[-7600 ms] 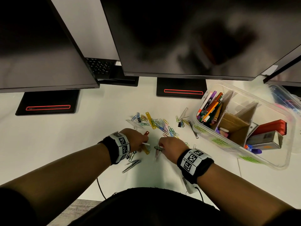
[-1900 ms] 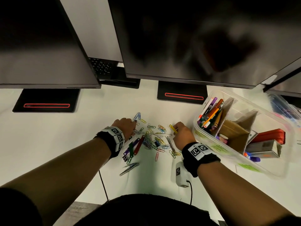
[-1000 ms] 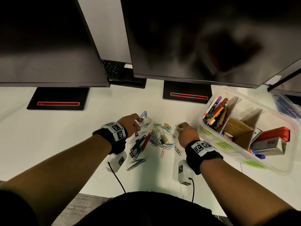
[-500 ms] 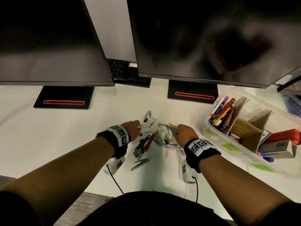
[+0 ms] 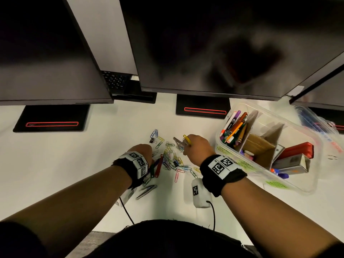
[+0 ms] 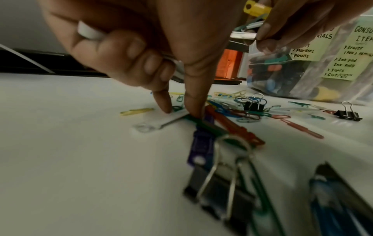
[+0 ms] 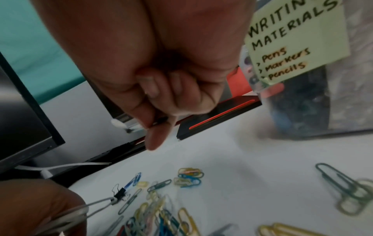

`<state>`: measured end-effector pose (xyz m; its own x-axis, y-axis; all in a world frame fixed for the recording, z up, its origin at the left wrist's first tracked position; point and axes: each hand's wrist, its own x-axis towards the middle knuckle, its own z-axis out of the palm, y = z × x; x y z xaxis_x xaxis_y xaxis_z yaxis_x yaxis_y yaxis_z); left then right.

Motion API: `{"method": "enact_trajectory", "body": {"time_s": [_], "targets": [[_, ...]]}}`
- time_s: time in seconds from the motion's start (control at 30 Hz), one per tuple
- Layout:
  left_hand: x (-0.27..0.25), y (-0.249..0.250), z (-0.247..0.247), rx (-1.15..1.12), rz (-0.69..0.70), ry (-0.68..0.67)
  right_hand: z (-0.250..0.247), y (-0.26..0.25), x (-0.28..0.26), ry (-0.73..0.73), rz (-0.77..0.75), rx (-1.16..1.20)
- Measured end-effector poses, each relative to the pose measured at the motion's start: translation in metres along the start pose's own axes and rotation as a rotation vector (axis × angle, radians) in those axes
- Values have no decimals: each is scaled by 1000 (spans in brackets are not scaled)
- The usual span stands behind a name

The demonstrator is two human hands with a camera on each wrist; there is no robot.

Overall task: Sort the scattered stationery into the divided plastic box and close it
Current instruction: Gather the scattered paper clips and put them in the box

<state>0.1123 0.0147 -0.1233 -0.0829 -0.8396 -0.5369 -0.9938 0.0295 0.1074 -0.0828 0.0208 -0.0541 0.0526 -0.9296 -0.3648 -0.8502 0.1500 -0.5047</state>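
Coloured paper clips [image 5: 172, 161] lie heaped on the white desk between my hands. My left hand [image 5: 149, 153] presses thumb and forefinger on a white fastener strip [image 6: 171, 119] beside green, purple and red strips [image 6: 232, 126]; its other fingers curl round more pale strips. My right hand [image 5: 188, 144] is raised off the desk and pinches a yellow fastener [image 5: 186, 139] and metal strips [image 6: 242, 35]. The divided plastic box [image 5: 296, 185] stands open to the right, holding pens, cardboard dividers and a red stapler.
Monitor stands [image 5: 202, 108] sit behind the pile under big dark screens. Black binder clips [image 6: 220, 196] and a metal clip [image 5: 147, 189] lie near my left wrist. A clear lid [image 5: 316, 123] lies beyond the box.
My right hand has lifted from the desk with the yellow and metal strips. The left hand has shifted slightly onto the strips by the pile.
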Motion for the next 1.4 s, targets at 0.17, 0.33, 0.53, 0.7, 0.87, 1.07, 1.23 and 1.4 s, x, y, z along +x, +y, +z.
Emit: {"method": "enact_trajectory", "body": {"time_s": [0.17,0.33,0.53,0.7,0.87,1.07,1.23,1.4], "targets": [[0,14,-4,46,-10,-20,-30,5,-11,35,-20,157],[-2,36,-16,30,-33,-81,-62,8,-19,135,-23,301],[6,42,-20,49,44,-148,-84,32,-27,202,54,443],[2,55,-47,-34,59,-75,-106,61,-25,345,138,501],[-20,106,-103,-206,134,-23,-136,106,-19,469,416,564],[-40,193,-142,-772,199,-211,-152,136,-17,458,508,719],[-37,260,-143,-947,182,-344,-157,142,-30,429,439,360],[-27,300,-140,-1051,117,-393,-162,158,-44,433,416,724]]}}
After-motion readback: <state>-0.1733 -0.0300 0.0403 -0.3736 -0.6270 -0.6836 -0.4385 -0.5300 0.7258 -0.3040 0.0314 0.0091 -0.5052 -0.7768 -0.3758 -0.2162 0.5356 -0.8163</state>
